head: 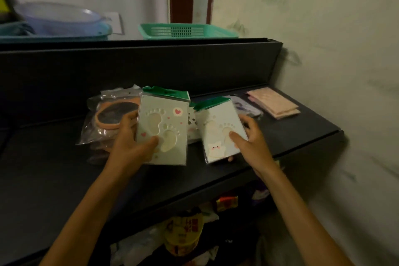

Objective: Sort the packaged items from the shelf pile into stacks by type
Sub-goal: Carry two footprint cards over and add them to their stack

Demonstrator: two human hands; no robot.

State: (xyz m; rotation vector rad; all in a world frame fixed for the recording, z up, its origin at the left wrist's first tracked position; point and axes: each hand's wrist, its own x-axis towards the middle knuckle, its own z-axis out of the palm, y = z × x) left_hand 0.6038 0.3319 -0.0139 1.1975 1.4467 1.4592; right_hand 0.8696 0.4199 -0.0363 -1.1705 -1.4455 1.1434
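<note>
My left hand grips a pale footprint-pattern packet with a green header, thumb on its front, held above the dark shelf. My right hand grips a second footprint packet, smaller in view, with a little white animal printed low on it. Behind the left packet lies a pile of clear bags holding orange-rimmed dark items. At the shelf's far right sits a stack of pink packets, with a pale purple-printed packet beside it.
A green slotted basket and a blue basin with a clear bowl stand on the upper ledge. A wall runs close on the right. Below the shelf, yellow and red packaged goods fill the lower level.
</note>
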